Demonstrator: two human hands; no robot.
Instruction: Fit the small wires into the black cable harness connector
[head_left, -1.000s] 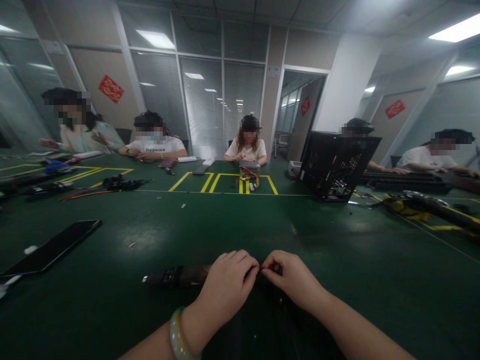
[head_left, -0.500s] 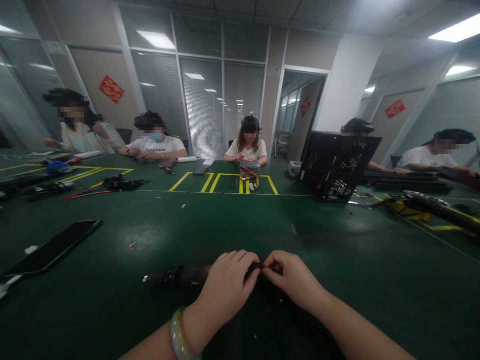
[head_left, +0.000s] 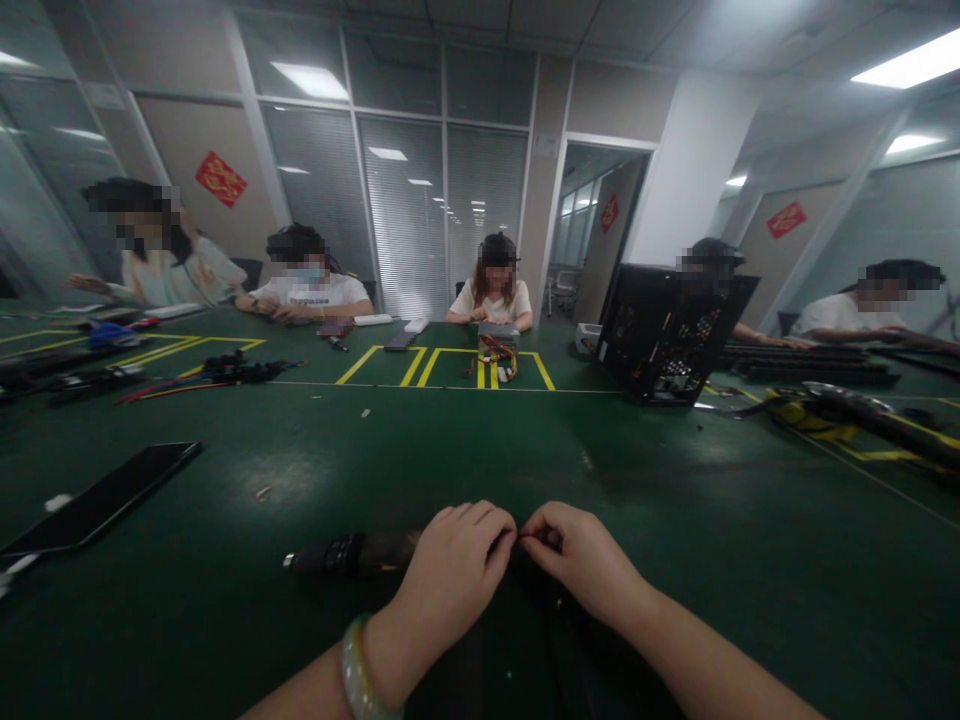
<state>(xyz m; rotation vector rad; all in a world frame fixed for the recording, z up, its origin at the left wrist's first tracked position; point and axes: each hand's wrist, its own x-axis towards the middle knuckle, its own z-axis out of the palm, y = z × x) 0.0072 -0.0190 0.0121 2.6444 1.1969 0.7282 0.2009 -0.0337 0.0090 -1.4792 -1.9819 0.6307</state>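
Note:
My left hand [head_left: 461,560] lies over the right part of a dark, rod-shaped tool [head_left: 360,553] with a metal tip at its left end. Its fingers are curled, and whatever they grip is hidden beneath them. Close beside it, my right hand [head_left: 581,555] has thumb and forefinger pinched together near the left fingertips. What this pinch holds is too small and dark to make out. A pale bangle is on my left wrist. Dark, hard-to-see material lies below the hands on the green table [head_left: 322,640].
A dark flat panel [head_left: 109,497] lies at the left. Cables [head_left: 225,372] are farther back. A black computer case [head_left: 671,335] stands at the back right, with a black and yellow item [head_left: 832,415] beyond. Several people sit around the table; one faces a metal box [head_left: 499,335] with wires.
My two hands keep nearly the same place, fingertips slightly closer together. The person at the far left has shifted an arm, and the dark object by the far-right person has moved lower.

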